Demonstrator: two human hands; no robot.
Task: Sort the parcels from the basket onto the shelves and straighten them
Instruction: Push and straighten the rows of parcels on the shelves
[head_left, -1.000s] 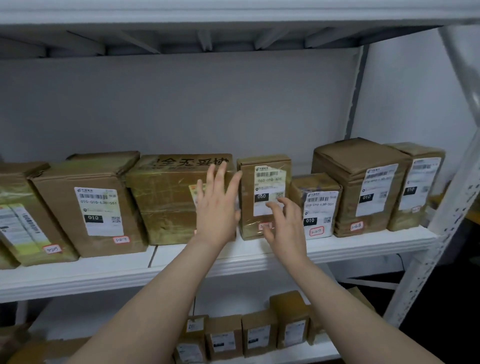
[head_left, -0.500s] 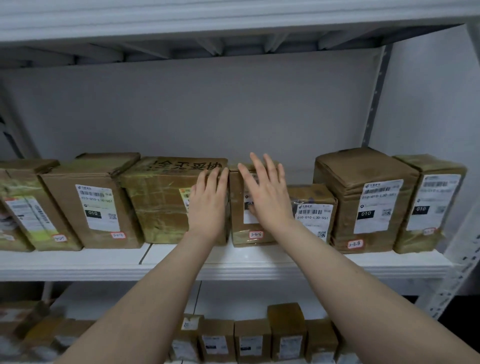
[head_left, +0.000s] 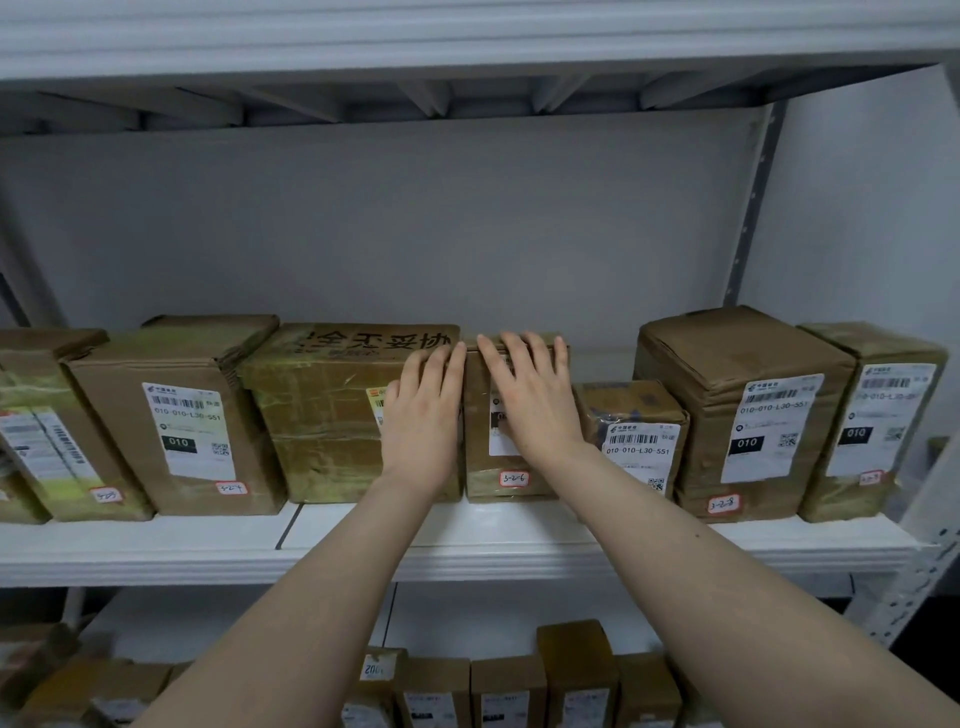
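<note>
A second before, my hands hung off the boxes with the narrow parcel's label in full view. Now both lay flat on the fronts. My right hand (head_left: 535, 400) had slid down since the last half second, its fingertips stopping at the top front edge rather than reaching past it.

The narrow parcel (head_left: 483, 473) stood upright on the shelf (head_left: 519, 540), long axis vertical and labelled face towards me. It sat touching the wide box (head_left: 317, 415) on its left and just beside a shorter parcel (head_left: 631, 415) on its right.

My left hand (head_left: 423, 415) pressed the wide box's right end, fingers straight and together. My right fingers were straight and slightly spread over the narrow parcel's label.

All three were rectangular brown cardboard wrapped in glossy, wrinkled tape, with white paper labels. A small red-edged sticker marked 3-2-6 sat low on the narrow one. The shelf was smooth and white.
</note>
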